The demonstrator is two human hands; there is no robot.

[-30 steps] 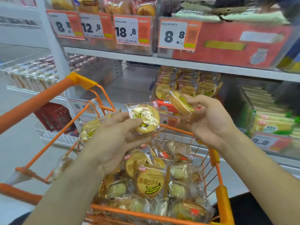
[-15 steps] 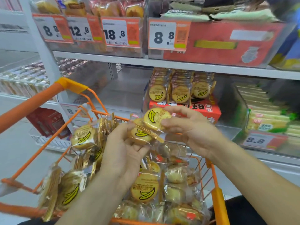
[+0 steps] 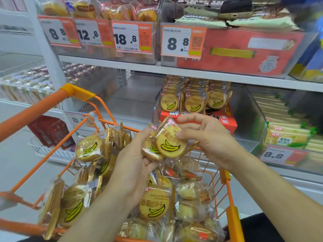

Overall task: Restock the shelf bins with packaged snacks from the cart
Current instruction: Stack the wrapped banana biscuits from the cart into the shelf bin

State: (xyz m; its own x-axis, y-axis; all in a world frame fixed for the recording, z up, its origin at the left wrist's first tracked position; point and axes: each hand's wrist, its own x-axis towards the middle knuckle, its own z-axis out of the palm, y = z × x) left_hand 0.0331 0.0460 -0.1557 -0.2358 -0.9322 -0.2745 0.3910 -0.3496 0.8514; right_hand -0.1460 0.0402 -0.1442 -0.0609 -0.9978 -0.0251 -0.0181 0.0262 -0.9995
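Above the orange wire cart (image 3: pixel 229 203), my right hand (image 3: pixel 208 137) pinches a round banana biscuit packet (image 3: pixel 170 142) by its upper right edge. My left hand (image 3: pixel 134 163) cups a second banana biscuit packet (image 3: pixel 150 151) just under and left of it, and the two packets overlap. The cart holds several more banana biscuit packets (image 3: pixel 153 205) and other clear-wrapped snacks. Straight behind my hands, a clear shelf bin (image 3: pixel 248 112) has rows of the same biscuits (image 3: pixel 194 103) standing on a red box (image 3: pixel 225 119).
The cart's orange handle (image 3: pixel 35 109) runs across the left. Bins of wafer packs (image 3: pixel 286 135) sit on the right of the middle shelf, and an unfilled clear bin (image 3: pixel 132 95) is on its left. The upper shelf carries price tags (image 3: pixel 178 41) and pastry bins.
My right hand came back from the shelf bin toward my left, bringing its packet onto the one my left hand holds. The view shifted, so more cart contents show at left.
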